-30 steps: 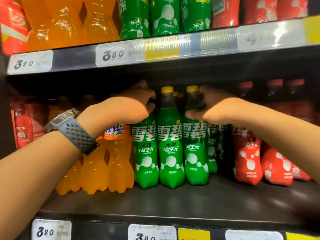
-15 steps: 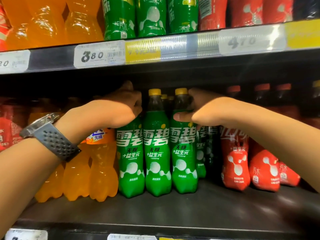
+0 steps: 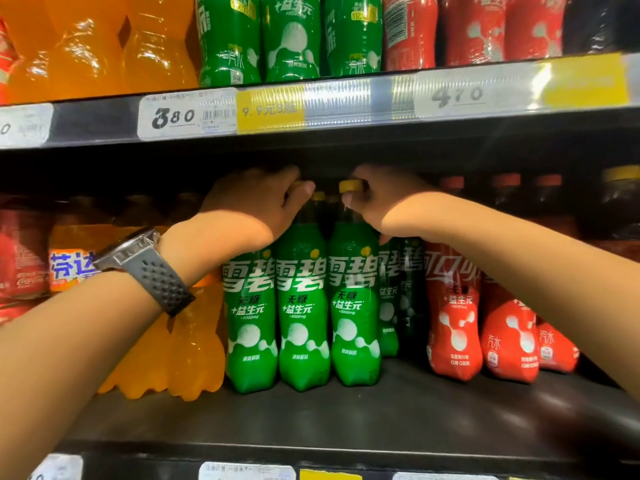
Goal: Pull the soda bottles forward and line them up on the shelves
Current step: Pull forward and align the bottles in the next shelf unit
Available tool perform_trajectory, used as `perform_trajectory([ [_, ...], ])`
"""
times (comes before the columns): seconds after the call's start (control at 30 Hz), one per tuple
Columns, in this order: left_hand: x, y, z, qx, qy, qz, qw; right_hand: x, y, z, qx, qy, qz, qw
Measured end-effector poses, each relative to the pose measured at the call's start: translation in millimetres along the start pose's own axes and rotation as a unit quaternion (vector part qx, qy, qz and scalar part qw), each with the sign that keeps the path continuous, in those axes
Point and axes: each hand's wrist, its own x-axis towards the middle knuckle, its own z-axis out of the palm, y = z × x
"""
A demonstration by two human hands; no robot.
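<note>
Grip first: left hand [image 3: 254, 207] curls over the tops of the green soda bottles [image 3: 301, 306], right hand [image 3: 379, 202] pinches one neck. Set back on the shelf [image 3: 415, 417], they should slide forward together, kept level.

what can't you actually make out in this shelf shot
Head view only:
1. The left hand covers the tops of the left green bottle and middle green bottle; its grip is hidden.
2. Rear green bottles below the right hand, which pinches the cap of the right green bottle: shadowed, count unclear.
3. Bottom price tags: cut off by the lower edge.
4. Far-left price tag: cut off by the left edge.
</note>
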Motion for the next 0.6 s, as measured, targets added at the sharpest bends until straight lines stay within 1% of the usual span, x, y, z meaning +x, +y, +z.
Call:
perform_trajectory([
  [0.17,-2,-4,-4,-0.004,-0.008,0.015,1.000,0,-1,-1,0.006,0.001,-0.006,1.000],
  [0.43,-1,-6,-12,-0.035,-0.020,0.036,0.999,-4,1,-13,0.026,-0.035,-0.019,0.999],
  [0.47,0,-6,-12,-0.041,-0.029,0.036,0.998,-2,2,-16,0.008,-0.023,-0.024,0.999],
  [0.53,3,-8,-11,-0.051,-0.050,0.029,0.997,2,7,-21,-0.080,0.016,-0.052,0.995],
  [0.6,4,-6,-11,-0.049,-0.062,0.019,0.997,4,13,-25,-0.170,0.026,-0.083,0.982],
])
